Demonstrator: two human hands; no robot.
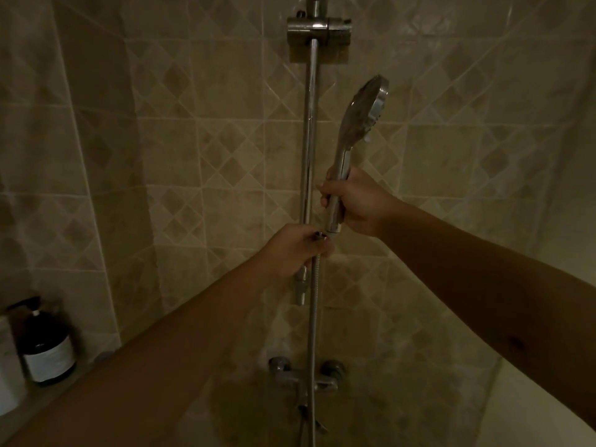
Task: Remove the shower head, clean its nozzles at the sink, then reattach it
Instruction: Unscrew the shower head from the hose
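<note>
Nearest, the left hand [292, 251] is closed around the nut end of the hose [313, 304], which hangs down toward the tap [303, 375]. Just right of it and slightly farther, the right hand [353, 201] grips the handle of the shower head [361, 117], held upright with its face turned right. The handle's base sits just beside the hose nut, apparently apart, so this looks like either the unscrewing or the reattaching step; I cannot tell which. Either way, the next move calls for keeping both ends aligned. Behind stand the rail [309, 140] and its empty holder [317, 27].
</note>
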